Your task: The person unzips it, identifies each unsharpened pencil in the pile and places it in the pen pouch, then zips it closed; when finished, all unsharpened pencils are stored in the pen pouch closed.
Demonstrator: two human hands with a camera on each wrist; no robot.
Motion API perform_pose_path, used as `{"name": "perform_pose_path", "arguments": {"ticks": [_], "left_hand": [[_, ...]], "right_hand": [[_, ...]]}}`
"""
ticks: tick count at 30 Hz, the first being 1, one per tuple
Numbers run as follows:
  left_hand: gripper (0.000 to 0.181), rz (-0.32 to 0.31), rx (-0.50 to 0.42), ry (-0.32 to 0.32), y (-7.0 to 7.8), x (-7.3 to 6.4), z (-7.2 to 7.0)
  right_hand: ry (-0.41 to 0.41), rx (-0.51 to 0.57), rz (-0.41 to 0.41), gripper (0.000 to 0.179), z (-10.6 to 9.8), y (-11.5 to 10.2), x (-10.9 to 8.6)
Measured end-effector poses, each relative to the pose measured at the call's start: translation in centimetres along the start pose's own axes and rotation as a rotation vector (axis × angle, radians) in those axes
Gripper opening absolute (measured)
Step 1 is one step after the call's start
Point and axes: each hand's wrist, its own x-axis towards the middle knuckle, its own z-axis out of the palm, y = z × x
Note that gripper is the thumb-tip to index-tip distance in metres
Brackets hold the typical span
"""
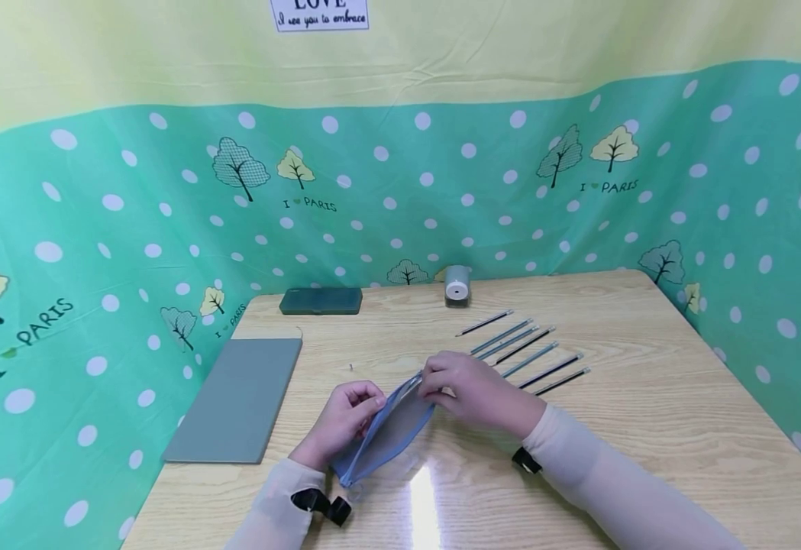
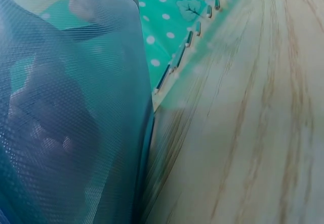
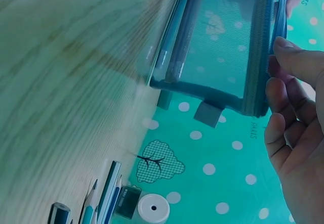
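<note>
A blue mesh zip pouch is held on edge just over the table, its zipped mouth parted. My left hand pinches the pouch's left side between thumb and fingers. At the far right end of the mouth, my right hand grips the zipper edge. In the right wrist view, thumb and fingers meet on that edge, and pencils show through the mesh along the bottom. Mesh fills much of the left wrist view, with a hand blurred behind it.
Several pencils lie in a slanted row beyond my right hand. At the back stand a grey-and-white pencil sharpener and a dark green case. A grey flat board lies at the left edge. Polka-dot cloth hangs behind the table.
</note>
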Motion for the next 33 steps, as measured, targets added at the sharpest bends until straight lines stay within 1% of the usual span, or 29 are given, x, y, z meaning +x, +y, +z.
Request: {"name": "perform_pose_path", "arguments": {"ticks": [6, 11, 18, 27, 33], "left_hand": [[0.019, 0.008, 0.019, 0.004, -0.2, 0.1, -0.2], [0.018, 0.008, 0.034, 0.014, -0.3, 0.1, -0.3], [0.018, 0.001, 0.033, 0.018, -0.3, 0.2, -0.3], [0.019, 0.006, 0.021, 0.013, -0.2, 0.2, -0.3], [0.019, 0.008, 0.025, 0.016, -0.2, 0.1, -0.4]], "right_hand": [[-0.027, 0.029, 0.054, 0.017, -0.4, 0.3, -0.1], [-0.041, 0.059, 0.128, 0.016, -1.0, 0.7, -0.2], [-0.023, 0.074, 0.197, 0.016, -2.3, 1.4, -0.5], [0.0, 0.06, 0.266, 0.012, -3.8, 2.4, -0.9], [0.015, 0.043, 0.339, 0.014, -4.7, 3.1, -1.3]]}}
